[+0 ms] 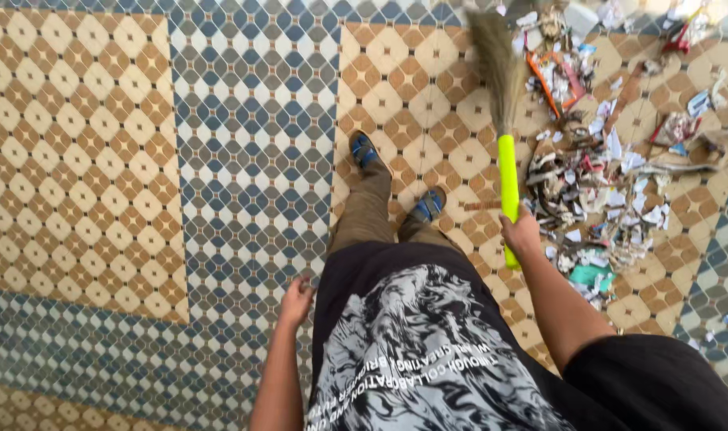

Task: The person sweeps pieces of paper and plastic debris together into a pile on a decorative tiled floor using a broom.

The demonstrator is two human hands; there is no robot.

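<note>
patterned tile floor (85, 160) fills the left side, tan and white lozenges with a blue-grey band running down the middle. the left hand (295, 302) hangs loose beside the hip, fingers curled in lightly and apart from everything, holding nothing; it looks parked out of the way since the sweeping only needs one arm. the person stands mid-frame in brown trousers (369, 209) and blue sandals (364, 150), one foot ahead of the other, black printed shirt (428, 343) at the bottom. to the right, the right hand (522, 233) is closed tight around the bright green handle of the broom (508, 172), gripping near its lower end so the shaft points away from the body and the straw-coloured bristle head (496, 64) reaches the floor ahead, at the near edge of the rubbish. the bristles look slightly blurred. far right, a heap of torn paper scraps (599, 183) lies gathered on the tiles, white, red, orange and teal bits mixed with cardboard, with stray pieces scattered toward the right edge. broom sits just left of the heap, bristles beside it.
</note>
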